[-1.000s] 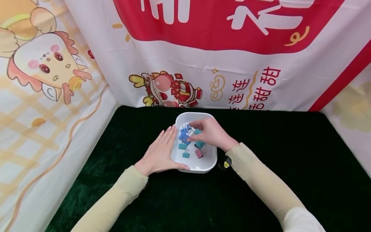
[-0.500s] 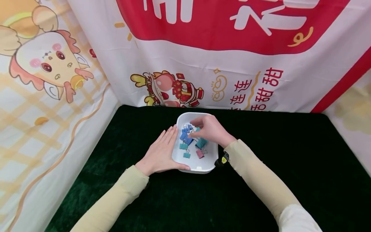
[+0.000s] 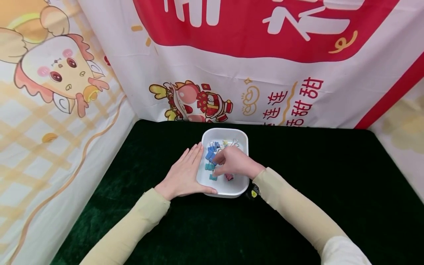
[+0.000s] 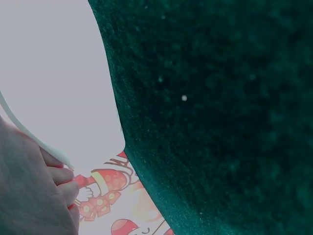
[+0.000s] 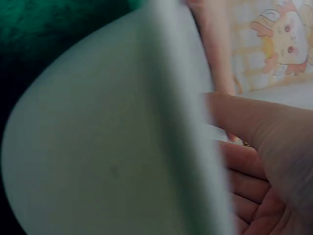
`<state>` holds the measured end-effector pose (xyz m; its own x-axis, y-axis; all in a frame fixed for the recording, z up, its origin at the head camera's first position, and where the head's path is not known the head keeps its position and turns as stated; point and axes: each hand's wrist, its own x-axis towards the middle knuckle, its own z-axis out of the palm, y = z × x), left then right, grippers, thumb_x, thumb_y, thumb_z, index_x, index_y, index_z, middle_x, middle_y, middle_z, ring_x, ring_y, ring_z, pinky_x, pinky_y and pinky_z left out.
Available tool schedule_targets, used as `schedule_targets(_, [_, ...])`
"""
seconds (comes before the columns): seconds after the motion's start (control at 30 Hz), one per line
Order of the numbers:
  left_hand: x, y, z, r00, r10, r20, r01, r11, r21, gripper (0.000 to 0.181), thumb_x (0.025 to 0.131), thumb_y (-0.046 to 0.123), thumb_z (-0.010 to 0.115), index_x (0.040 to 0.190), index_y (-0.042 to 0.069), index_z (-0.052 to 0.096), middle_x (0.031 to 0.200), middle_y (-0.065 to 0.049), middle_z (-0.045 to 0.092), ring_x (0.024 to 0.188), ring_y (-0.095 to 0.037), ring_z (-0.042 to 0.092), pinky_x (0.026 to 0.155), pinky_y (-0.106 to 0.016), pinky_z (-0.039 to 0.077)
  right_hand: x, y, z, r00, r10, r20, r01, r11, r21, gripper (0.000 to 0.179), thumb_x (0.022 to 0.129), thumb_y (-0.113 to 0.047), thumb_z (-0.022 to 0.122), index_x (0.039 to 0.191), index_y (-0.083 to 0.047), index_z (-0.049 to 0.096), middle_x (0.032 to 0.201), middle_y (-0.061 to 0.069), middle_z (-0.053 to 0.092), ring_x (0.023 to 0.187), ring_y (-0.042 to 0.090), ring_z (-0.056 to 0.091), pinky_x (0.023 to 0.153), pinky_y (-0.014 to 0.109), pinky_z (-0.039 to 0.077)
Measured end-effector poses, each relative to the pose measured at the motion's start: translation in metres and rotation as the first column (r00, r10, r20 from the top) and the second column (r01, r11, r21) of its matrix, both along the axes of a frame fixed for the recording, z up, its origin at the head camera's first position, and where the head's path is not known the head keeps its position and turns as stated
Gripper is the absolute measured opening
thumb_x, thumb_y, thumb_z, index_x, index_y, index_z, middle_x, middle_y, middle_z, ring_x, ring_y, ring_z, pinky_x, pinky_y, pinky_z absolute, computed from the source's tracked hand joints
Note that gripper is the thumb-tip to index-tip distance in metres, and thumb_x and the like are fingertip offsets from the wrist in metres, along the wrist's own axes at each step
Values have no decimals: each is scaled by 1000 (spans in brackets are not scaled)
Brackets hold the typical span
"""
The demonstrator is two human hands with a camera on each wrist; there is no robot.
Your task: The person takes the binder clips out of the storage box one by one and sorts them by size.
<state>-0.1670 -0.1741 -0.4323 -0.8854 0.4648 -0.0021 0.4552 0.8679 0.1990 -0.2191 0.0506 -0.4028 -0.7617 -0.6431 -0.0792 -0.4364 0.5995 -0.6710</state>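
A white plastic tray [image 3: 228, 188] stands on the dark green cloth with several binder clips inside. My left hand [image 3: 182, 175] rests along the tray's left wall, fingers straight and thumb at the near rim. Over the tray's middle is my right hand [image 3: 236, 162], its thumb and forefinger apart. Nearest its fingertips are a blue binder clip [image 3: 210, 154] and a teal binder clip [image 3: 209, 167]; another teal clip [image 3: 213, 177] lies below. A pink binder clip [image 3: 229, 177] is partly hidden beneath the hand. In the right wrist view, the tray wall hides the right fingertips.
Dark green cloth [image 3: 298, 165] covers the table around the tray. A printed white and red curtain [image 3: 205, 55] hangs behind, and a checked cartoon cloth [image 3: 39, 140] is at the left. A yellow-and-black object [image 3: 254, 193] shows by the right wrist.
My right hand has moved down toward the near side of the tray, uncovering clip wires and a yellow clip at the far end and covering the large teal clip. My left hand stays put.
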Motion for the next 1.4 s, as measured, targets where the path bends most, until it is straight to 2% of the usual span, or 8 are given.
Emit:
schedule_targets(0.23, [1,0,0,1000,-4,-24,3,1000,-11,142,65,101,46,164,6,7,170,-7,1,155,-21,-2,123,-40,1,3,-5,-11,998,51,-24,-49,997,52,38,78,-21,91,111,-5,79,97,2,76,85,9,70,77,25,57])
schedule_targets(0.4, [0,0,0,1000,1,-21,-1,1000,1,140,67,97,52,163,5,10,170,-7,1,155,-21,-2,123,-41,1,5,-9,-19,996,59,-66,-52,994,98,37,77,-20,92,110,-8,80,92,-4,75,78,2,65,75,22,54])
schedule_targets(0.5, [0,0,0,1000,0,-20,0,1000,9,139,68,95,55,164,6,10,170,-7,2,155,-21,-1,123,-41,2,6,-12,-23,995,46,-92,-36,994,104,33,77,-18,91,107,-9,80,88,-6,74,75,2,64,73,22,54])
schedule_targets(0.73, [-1,-1,1,1000,-4,-27,4,1000,-4,138,68,96,52,164,9,5,170,-7,2,155,-21,-1,123,-42,2,8,-15,-28,989,53,-135,-42,996,83,25,80,-12,88,103,-8,81,86,-6,74,71,3,63,69,21,54])
schedule_targets(0.9, [-1,0,2,1000,-2,-25,2,1000,-2,137,68,96,52,164,9,6,170,-7,2,155,-20,-1,123,-41,3,9,-16,-28,987,64,-150,-51,995,87,18,81,-12,87,98,-9,82,85,-5,74,71,1,63,68,21,54])
schedule_targets(1.07, [0,0,1,1000,3,-25,-3,1000,-4,137,68,97,51,164,9,5,170,-6,3,155,-20,0,123,-42,3,9,-15,-30,983,79,-166,-67,995,75,9,83,-15,86,90,-13,81,77,-11,71,68,1,63,66,21,54])
schedule_targets(1.2, [0,0,0,1000,5,-21,-5,1000,3,137,69,96,52,164,10,5,170,-6,3,155,-20,0,123,-42,3,9,-14,-30,985,87,-150,-81,996,46,6,85,-16,85,84,-15,79,72,-15,67,67,3,62,66,22,53])
schedule_targets(1.4, [1,0,-1,1000,8,-15,-8,1000,8,137,69,95,54,164,11,4,170,-5,2,155,-19,-1,123,-41,2,8,-14,-31,987,95,-127,-91,995,36,12,86,-15,84,80,-19,74,72,-16,65,69,4,62,67,23,53])
